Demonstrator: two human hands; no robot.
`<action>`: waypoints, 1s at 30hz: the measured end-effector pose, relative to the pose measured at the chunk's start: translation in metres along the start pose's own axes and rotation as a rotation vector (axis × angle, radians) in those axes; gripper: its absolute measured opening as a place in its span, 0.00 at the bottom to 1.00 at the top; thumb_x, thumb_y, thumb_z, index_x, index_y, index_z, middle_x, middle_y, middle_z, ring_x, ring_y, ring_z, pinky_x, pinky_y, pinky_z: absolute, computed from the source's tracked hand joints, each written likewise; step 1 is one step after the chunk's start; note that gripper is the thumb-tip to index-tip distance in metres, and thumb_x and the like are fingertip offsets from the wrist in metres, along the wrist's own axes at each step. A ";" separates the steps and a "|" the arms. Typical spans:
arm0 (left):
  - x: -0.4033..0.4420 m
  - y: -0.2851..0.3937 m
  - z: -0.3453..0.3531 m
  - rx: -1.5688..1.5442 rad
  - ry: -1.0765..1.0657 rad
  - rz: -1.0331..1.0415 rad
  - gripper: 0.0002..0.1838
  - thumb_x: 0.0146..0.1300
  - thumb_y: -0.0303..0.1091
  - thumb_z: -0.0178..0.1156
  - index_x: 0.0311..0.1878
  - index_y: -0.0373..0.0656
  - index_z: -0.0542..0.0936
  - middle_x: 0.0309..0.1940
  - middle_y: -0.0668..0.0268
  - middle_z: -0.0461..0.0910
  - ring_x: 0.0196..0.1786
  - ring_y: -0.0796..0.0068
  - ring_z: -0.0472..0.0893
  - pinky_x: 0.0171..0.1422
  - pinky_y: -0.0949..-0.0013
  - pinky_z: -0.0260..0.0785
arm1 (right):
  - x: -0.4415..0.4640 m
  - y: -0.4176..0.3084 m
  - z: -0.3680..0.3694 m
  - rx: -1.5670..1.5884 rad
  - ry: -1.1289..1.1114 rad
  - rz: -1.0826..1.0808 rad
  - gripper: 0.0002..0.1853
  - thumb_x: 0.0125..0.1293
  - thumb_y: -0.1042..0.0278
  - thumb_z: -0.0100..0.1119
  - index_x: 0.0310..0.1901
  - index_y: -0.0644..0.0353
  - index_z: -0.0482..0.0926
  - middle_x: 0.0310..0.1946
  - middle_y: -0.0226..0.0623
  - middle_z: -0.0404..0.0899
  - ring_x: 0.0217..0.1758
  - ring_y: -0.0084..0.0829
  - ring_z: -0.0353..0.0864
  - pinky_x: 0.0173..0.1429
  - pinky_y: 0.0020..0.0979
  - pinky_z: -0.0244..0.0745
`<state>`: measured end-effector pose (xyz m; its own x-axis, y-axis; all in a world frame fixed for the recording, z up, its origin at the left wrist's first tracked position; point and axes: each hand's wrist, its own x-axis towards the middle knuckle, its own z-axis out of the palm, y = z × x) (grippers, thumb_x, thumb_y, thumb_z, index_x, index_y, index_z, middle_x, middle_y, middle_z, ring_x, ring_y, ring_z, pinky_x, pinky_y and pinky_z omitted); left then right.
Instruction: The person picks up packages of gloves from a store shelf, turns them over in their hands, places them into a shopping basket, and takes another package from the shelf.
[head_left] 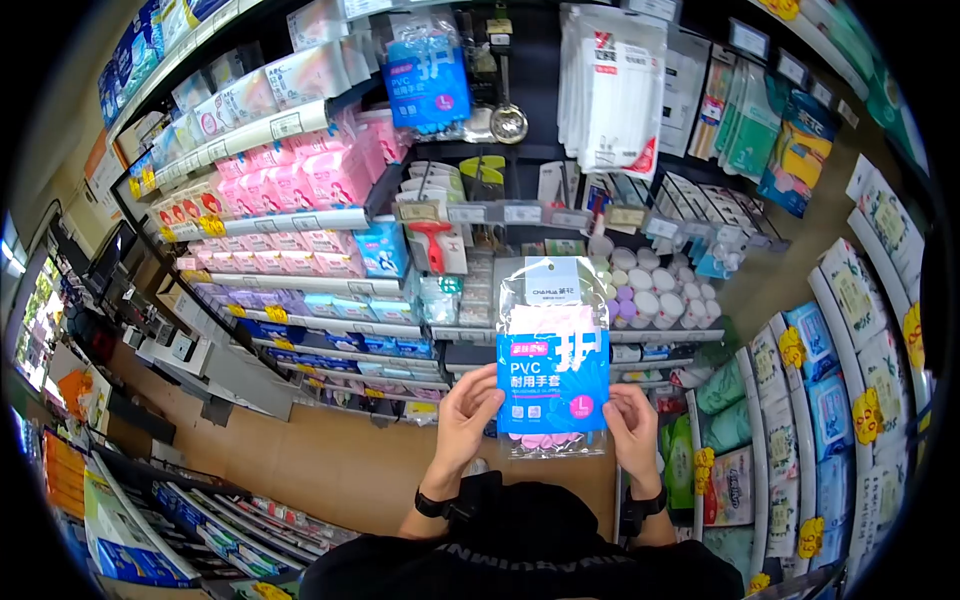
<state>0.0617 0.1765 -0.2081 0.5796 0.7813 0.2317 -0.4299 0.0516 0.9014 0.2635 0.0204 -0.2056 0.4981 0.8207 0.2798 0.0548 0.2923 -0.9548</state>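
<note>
Since the CHAHUA PVC glove pack, size L [557, 370], is off any hook and up in front of the chest, picking-up looks done. Left hand [467, 410] mostly closed, pinching the pack's left edge low down, thumb in front. Right hand [632, 430] likewise part-curled, pinching the lower right edge. Neither hand holds anything else. Pack is upright, printed front toward camera, pink gloves showing through clear film; no tear visible, so judged unopened. Not done: pack is not set down, hung up or opened; whether the label is being read, can't tell. Similar blue glove pack [428, 85] hangs upper left, beside the slotted ladle [508, 124]. Lidded tubs [645, 305] sit on a shelf beyond the held pack, red-handled tool [433, 245] to its left.
</note>
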 end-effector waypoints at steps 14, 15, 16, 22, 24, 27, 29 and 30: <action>-0.121 -0.039 0.090 -0.029 0.095 -0.100 0.17 0.76 0.30 0.54 0.64 0.34 0.72 0.51 0.60 0.84 0.51 0.79 0.82 0.56 0.73 0.74 | -0.122 -0.018 -0.080 0.080 0.008 0.095 0.23 0.68 0.84 0.57 0.64 0.72 0.70 0.53 0.42 0.78 0.53 0.26 0.80 0.58 0.27 0.76; -0.126 -0.040 0.094 -0.029 0.095 -0.103 0.17 0.76 0.30 0.54 0.64 0.34 0.72 0.51 0.60 0.84 0.51 0.79 0.82 0.56 0.73 0.74 | -0.126 -0.020 -0.083 0.088 0.007 0.099 0.23 0.68 0.84 0.57 0.64 0.72 0.70 0.53 0.42 0.78 0.54 0.26 0.80 0.59 0.28 0.76; -0.129 -0.041 0.097 -0.027 0.091 -0.104 0.17 0.76 0.30 0.54 0.64 0.34 0.72 0.50 0.61 0.84 0.51 0.79 0.82 0.55 0.73 0.74 | -0.131 -0.022 -0.087 0.087 0.008 0.097 0.23 0.68 0.84 0.57 0.64 0.72 0.70 0.53 0.42 0.78 0.54 0.26 0.80 0.59 0.28 0.76; -0.144 -0.048 0.114 -0.019 0.062 -0.126 0.17 0.76 0.31 0.54 0.63 0.34 0.73 0.50 0.62 0.84 0.50 0.79 0.82 0.54 0.74 0.74 | -0.160 -0.033 -0.101 0.131 0.030 0.063 0.22 0.68 0.85 0.57 0.64 0.72 0.69 0.52 0.43 0.79 0.53 0.26 0.80 0.58 0.26 0.76; -0.147 -0.052 0.114 -0.018 0.050 -0.131 0.17 0.76 0.30 0.54 0.63 0.34 0.74 0.49 0.62 0.84 0.50 0.79 0.82 0.54 0.74 0.74 | -0.165 -0.034 -0.104 0.130 0.025 0.051 0.22 0.67 0.85 0.58 0.63 0.72 0.69 0.51 0.43 0.80 0.52 0.26 0.81 0.57 0.26 0.76; -0.152 -0.054 0.112 -0.026 0.058 -0.167 0.16 0.76 0.29 0.53 0.62 0.34 0.73 0.51 0.60 0.84 0.51 0.77 0.83 0.55 0.73 0.76 | -0.171 -0.039 -0.104 0.113 0.040 0.075 0.22 0.66 0.85 0.60 0.62 0.72 0.69 0.50 0.42 0.80 0.51 0.26 0.81 0.57 0.27 0.76; -0.154 -0.053 0.111 -0.068 0.058 -0.157 0.15 0.75 0.27 0.54 0.62 0.33 0.73 0.51 0.60 0.84 0.50 0.77 0.84 0.55 0.74 0.76 | -0.174 -0.037 -0.104 0.104 0.039 0.076 0.23 0.66 0.85 0.60 0.62 0.71 0.69 0.50 0.42 0.80 0.51 0.26 0.81 0.57 0.26 0.76; -0.156 -0.052 0.111 -0.067 0.062 -0.160 0.15 0.75 0.27 0.54 0.62 0.33 0.73 0.51 0.60 0.84 0.50 0.77 0.84 0.55 0.74 0.76 | -0.175 -0.037 -0.103 0.096 0.031 0.080 0.23 0.66 0.85 0.61 0.62 0.71 0.69 0.50 0.42 0.80 0.51 0.26 0.82 0.57 0.26 0.76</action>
<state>0.0706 -0.0168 -0.2508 0.6015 0.7964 0.0620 -0.3818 0.2185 0.8980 0.2635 -0.1845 -0.2296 0.5244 0.8279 0.1987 -0.0683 0.2736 -0.9594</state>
